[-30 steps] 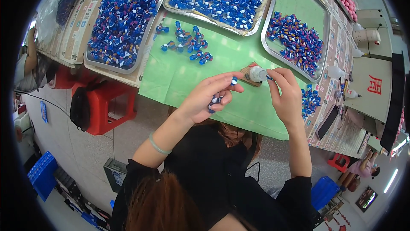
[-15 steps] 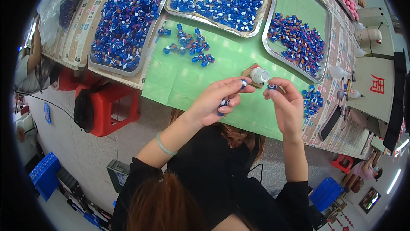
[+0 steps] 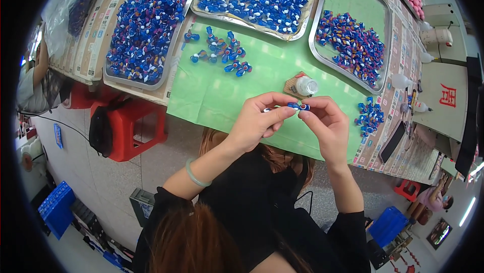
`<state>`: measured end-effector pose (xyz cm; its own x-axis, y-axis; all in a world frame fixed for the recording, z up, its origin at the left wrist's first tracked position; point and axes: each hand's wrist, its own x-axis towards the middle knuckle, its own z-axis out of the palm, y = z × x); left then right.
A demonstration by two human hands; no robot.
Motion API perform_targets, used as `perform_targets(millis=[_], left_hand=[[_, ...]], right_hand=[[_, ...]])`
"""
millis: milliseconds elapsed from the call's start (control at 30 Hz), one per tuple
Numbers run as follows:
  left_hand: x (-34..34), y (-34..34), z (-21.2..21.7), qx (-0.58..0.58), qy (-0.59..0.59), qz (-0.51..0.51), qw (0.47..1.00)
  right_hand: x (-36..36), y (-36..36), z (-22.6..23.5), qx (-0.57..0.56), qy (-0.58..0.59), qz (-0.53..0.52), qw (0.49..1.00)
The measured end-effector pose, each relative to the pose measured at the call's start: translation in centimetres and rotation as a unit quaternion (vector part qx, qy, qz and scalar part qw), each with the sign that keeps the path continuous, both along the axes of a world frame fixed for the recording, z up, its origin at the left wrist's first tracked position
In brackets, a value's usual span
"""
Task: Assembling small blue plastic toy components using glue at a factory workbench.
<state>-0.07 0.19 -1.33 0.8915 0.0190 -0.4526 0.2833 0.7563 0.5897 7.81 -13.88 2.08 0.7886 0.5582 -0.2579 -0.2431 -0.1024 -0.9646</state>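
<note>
In front of me, my left hand [image 3: 254, 123] and my right hand [image 3: 326, 124] meet over the green sheet [image 3: 201, 99]. Between my left thumb and forefinger is a small blue plastic piece [image 3: 292, 105]. My right fingers pinch another blue piece [image 3: 304, 107], its red-and-white end showing, and the two pieces touch or nearly touch. Something else blue and white sits in my left palm, partly hidden by the fingers. Just beyond my fingertips, a small clear glass jar [image 3: 306, 87] leans on a brown block [image 3: 292, 85].
A loose cluster of blue pieces [image 3: 222, 51] lies at left on the sheet, another small pile [image 3: 369, 116] at right. Metal trays of pieces stand at the left [image 3: 143, 85], back [image 3: 242, 21] and right [image 3: 322, 59]. A dark phone [image 3: 391, 143] lies near the right edge; a red stool [image 3: 128, 132] stands left.
My hands have come together, the right one moving left, so the two blue pieces now meet. Before, they were held apart on either side below the jar.
</note>
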Motion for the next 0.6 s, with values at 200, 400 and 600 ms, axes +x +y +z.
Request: perform_targets(millis=[200, 400, 600], left_hand=[[-0.3, -0.1, 0.8, 0.219, -0.061, 0.010, 0.974], [-0.1, 0.2, 1.1, 0.113, -0.041, -0.034, 0.992], [0.4, -0.2, 0.5, -0.112, 0.006, -0.069, 0.991]], right_hand=[[-0.6, -0.3, 0.4, -0.057, -0.153, 0.024, 0.986], [-1.4, -0.3, 0.7, -0.017, -0.205, 0.002, 0.979], [-1.8, 0.1, 0.9, 0.004, -0.253, -0.041, 0.967]])
